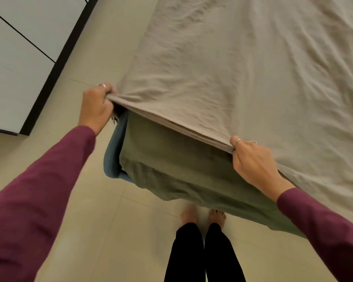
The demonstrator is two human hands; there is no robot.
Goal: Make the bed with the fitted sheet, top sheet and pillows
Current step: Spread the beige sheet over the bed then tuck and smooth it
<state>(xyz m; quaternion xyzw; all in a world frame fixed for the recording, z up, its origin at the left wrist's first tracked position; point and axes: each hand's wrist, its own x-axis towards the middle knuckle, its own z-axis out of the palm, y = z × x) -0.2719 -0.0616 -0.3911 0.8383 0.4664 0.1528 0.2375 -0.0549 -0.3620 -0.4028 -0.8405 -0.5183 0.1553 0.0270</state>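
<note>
A wrinkled beige top sheet (pixel 243 74) covers the bed surface. Its near edge is lifted off the bed. My left hand (pixel 97 106) grips that edge at the bed's corner. My right hand (pixel 253 163) grips the same edge further right. Under the raised edge an olive-green fitted sheet (pixel 171 163) wraps the mattress side. A blue layer (pixel 112 153) shows at the mattress corner. No pillows are in view.
Beige tiled floor (pixel 86 220) surrounds the bed corner. A white cabinet with a dark frame (pixel 18 68) stands at the left. My bare feet (pixel 202 216) and black trousers are close to the bed's near side.
</note>
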